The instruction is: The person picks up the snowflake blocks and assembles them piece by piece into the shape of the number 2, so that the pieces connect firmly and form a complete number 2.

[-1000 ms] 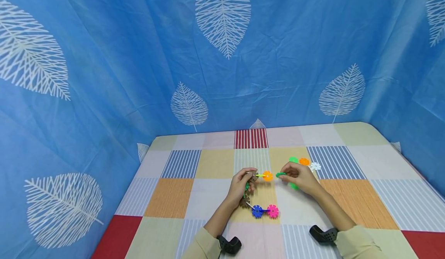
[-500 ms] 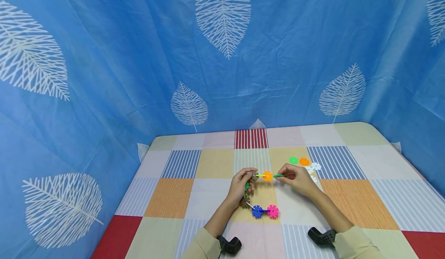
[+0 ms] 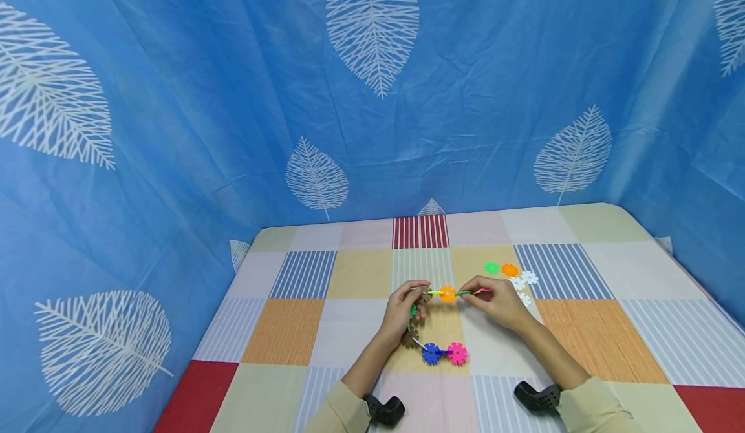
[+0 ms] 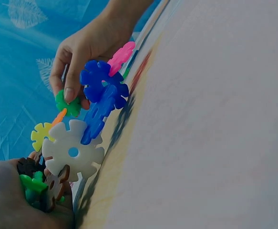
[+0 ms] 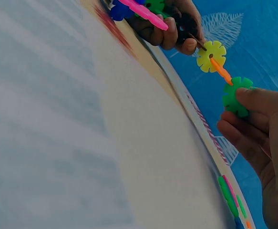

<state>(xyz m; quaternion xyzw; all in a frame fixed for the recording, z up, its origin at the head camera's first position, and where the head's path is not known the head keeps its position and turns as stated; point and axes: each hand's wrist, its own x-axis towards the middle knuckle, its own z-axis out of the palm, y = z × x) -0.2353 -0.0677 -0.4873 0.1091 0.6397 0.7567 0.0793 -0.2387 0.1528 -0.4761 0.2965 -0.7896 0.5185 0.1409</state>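
Observation:
A curved chain of notched plastic snowflake discs bends around my left hand [image 3: 400, 313], whose thumb and fingers grip its brown and green discs. At the chain's near end are a blue disc [image 3: 431, 353] and a pink disc [image 3: 457, 353]. A white disc [image 4: 62, 157] stands edge-on to the head view. On the far end, a yellow disc [image 5: 211, 58] joins an orange disc [image 3: 447, 294]. My right hand [image 3: 502, 300] pinches a green disc [image 5: 234, 100] between thumb and fingers, its edge meeting the orange disc. How deeply their slots engage is hidden.
Beyond my right hand lie loose discs: a light green one [image 3: 491, 268], an orange one [image 3: 509, 270] and several white ones [image 3: 529, 278]. A patchwork cloth [image 3: 361, 278] covers the table. Blue leaf-print curtains [image 3: 465, 97] enclose its back and sides.
My right hand has moved left, bringing the green disc from a gap apart to contact with the orange disc. The left hand has stayed in place with the chain.

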